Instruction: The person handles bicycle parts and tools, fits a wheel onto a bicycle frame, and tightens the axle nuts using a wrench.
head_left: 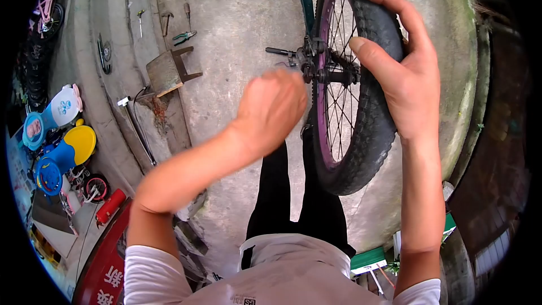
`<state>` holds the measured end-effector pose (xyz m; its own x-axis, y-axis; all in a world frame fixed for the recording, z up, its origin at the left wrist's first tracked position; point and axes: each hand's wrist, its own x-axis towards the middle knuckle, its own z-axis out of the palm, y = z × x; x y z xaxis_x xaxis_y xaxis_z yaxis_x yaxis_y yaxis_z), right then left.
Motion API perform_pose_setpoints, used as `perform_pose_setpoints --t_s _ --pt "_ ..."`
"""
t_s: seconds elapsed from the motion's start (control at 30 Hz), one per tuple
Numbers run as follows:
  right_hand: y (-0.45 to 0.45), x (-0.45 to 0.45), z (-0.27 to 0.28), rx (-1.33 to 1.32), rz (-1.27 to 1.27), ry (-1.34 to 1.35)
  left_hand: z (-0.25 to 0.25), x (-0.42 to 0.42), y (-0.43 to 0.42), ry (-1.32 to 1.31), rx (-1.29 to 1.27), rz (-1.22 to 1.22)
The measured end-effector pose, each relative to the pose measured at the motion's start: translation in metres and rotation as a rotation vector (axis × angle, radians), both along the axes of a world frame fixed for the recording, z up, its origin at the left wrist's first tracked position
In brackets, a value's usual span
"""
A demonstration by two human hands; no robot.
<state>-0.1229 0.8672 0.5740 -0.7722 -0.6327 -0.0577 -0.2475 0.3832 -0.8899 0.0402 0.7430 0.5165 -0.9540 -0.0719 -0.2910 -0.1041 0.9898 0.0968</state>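
Note:
A bicycle wheel with a thick black knobby tyre (377,121) and a purple rim (323,116) stands upright in front of my legs, attached to a dark green frame tube (306,0). Across the tyre's upper right side, my right hand (409,73) grips it, thumb on the near sidewall and fingers over the tread. My left hand (272,104) is curled into a fist just left of the wheel hub (341,75). It is slightly blurred, and its fingertips are hidden, so whatever it may hold cannot be seen. A dark pedal (279,51) sticks out beyond it.
On the left lie pliers (184,37), a hammer (166,24) and a screwdriver (140,22). A small wooden stool (167,71) and a floor pump (135,124) are nearer. Concrete steps (107,0), a red fire extinguisher (110,207) and children's ride-on toys (79,144) are farther left.

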Motion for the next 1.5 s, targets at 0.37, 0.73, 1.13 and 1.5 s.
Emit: perform_pose_setpoints --t_s 0.37,0.73,1.13,1.5 --pt "0.005 0.003 0.004 0.035 0.023 0.022 -0.013 0.012 0.027 -0.021 0.349 0.419" --pt "0.005 0.005 0.004 0.059 0.029 0.019 -0.051 0.060 0.088 -0.035 0.473 0.807" --pt "0.013 0.008 -0.001 -0.014 0.065 0.093 -0.082 0.024 0.067 -0.474 0.619 1.076" --pt "0.015 0.008 -0.002 -0.023 0.089 0.128 -0.133 0.039 0.088 -0.314 0.477 1.050"
